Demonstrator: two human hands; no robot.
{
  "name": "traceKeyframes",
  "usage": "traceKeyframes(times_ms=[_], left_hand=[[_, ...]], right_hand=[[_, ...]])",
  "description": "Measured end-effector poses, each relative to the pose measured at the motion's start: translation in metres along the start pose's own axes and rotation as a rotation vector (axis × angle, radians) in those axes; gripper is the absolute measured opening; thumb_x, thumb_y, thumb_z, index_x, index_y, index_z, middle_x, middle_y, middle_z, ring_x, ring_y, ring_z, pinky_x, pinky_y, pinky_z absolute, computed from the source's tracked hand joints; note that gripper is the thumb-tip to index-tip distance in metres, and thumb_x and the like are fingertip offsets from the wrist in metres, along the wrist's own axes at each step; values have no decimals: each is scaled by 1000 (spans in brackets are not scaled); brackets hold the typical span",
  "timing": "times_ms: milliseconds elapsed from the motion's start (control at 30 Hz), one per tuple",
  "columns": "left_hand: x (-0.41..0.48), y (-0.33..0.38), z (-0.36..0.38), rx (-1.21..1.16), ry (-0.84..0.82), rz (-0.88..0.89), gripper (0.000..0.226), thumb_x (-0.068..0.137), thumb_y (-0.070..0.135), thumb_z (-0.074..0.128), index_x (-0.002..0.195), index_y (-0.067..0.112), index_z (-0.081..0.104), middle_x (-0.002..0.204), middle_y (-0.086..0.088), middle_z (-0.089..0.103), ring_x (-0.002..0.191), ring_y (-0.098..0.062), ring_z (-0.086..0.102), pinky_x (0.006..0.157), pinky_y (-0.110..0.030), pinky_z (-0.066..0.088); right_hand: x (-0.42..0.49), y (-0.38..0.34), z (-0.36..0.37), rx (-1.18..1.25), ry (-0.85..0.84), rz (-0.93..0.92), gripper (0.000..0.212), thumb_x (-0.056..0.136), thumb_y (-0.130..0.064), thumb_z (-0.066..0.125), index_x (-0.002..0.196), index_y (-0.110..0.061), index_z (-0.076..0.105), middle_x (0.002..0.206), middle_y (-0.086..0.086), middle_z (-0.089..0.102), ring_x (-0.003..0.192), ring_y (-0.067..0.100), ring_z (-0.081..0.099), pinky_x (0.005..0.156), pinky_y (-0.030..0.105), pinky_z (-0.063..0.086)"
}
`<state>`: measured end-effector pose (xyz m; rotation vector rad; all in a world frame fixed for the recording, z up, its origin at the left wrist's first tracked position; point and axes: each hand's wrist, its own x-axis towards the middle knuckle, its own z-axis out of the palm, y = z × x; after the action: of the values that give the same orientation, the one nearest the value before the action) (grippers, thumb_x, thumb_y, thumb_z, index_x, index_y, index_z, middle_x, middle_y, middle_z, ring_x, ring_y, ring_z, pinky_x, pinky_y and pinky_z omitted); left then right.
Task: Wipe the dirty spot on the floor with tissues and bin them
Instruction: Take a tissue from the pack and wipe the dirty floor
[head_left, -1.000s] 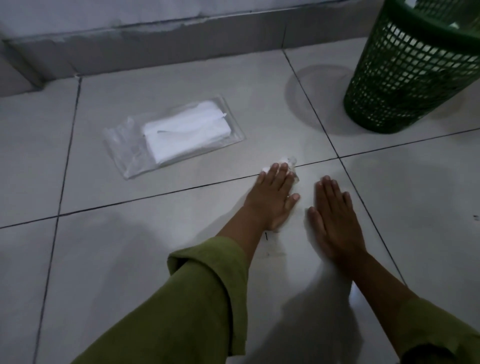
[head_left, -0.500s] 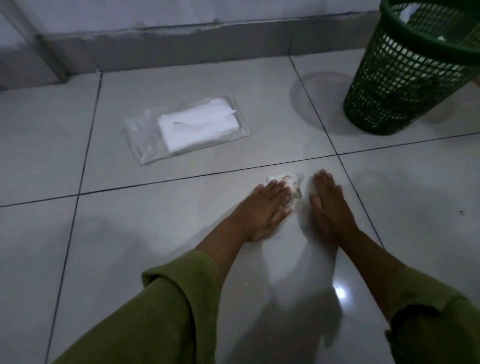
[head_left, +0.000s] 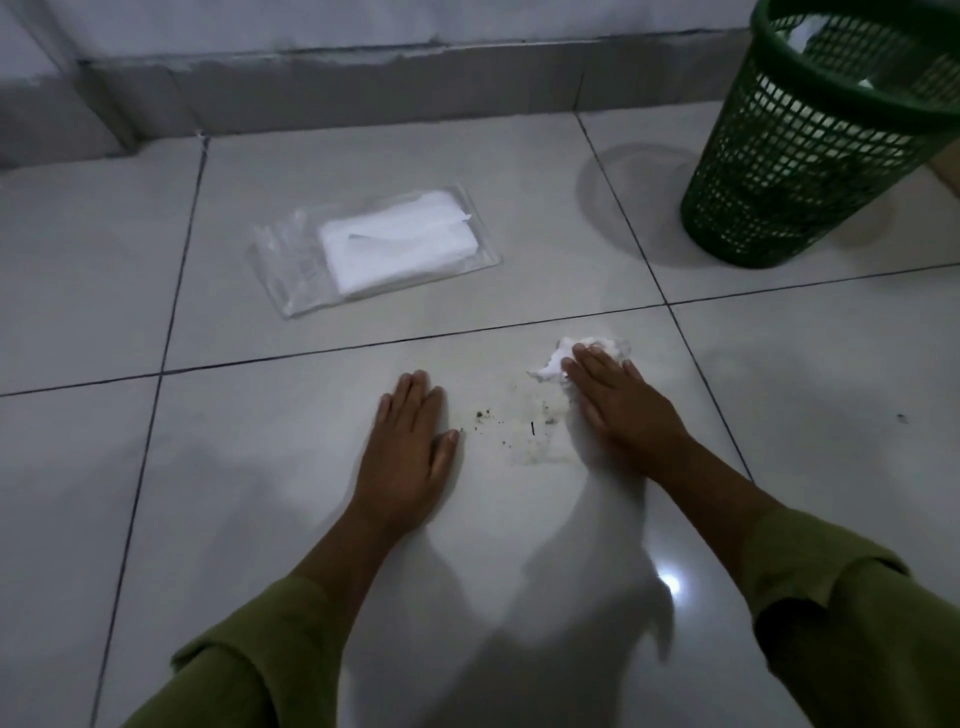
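A smear of dark crumbs, the dirty spot (head_left: 530, 431), lies on the pale floor tile between my two hands. My right hand (head_left: 621, 408) presses flat on a crumpled white tissue (head_left: 558, 361) at the spot's upper right edge; most of the tissue is hidden under my fingers. My left hand (head_left: 410, 441) rests palm down on the tile to the left of the spot and holds nothing. A green mesh bin (head_left: 810, 135) stands at the far right with white paper showing inside it.
A clear plastic pack of white tissues (head_left: 395, 247) lies on the tile beyond my hands. A grey skirting and wall (head_left: 395, 78) run along the back. A light reflection (head_left: 670, 582) glints on the glossy tile near my right forearm.
The tissue was under my left hand and is now under my right. My hands have spread apart, uncovering the dirty spot between them.
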<state>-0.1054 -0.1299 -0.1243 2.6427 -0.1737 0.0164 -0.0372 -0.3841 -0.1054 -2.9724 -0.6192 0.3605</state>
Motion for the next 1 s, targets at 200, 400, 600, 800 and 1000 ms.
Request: traceKeyframes(times_ms=[200,400,600,800,1000], left_hand=[[-12,-8,-2,44,-23,35,67,88,48,17,144,11,25,156,-9,16,141,-11,3,115,-27,-2],[-28,-13,-4,115,-17,9,66,89,45,16,144,12,24,156,-9,14,143,-14,4,114,-27,-5],[-34,-22,-13,113,-35,-87,73,84,50,7,146,13,16,158,-10,5,141,-12,-7,117,-34,-4],[-33,-27,-13,135,-96,-87,75,82,51,2,147,14,7,158,-9,-3,141,-15,-13,115,-35,-9],[-32,-26,-13,128,-115,-105,77,80,52,1,147,13,8,158,-10,-4,143,-18,-12,117,-39,-6]], right_hand=[[-16,-19,14,4,99,149,55,87,-17,26,137,3,35,148,23,33,138,34,32,115,35,21],[-23,-55,34,-113,75,221,46,77,1,31,111,18,57,113,36,61,108,49,58,99,50,45],[-13,-83,34,-262,57,169,53,72,0,26,109,15,60,112,33,64,108,50,57,94,52,49],[14,-104,19,-167,3,56,48,71,2,30,104,17,61,103,36,65,100,47,63,87,47,54],[-8,-98,3,-2,-55,19,51,99,-3,24,145,0,4,157,18,4,145,29,5,117,34,13]])
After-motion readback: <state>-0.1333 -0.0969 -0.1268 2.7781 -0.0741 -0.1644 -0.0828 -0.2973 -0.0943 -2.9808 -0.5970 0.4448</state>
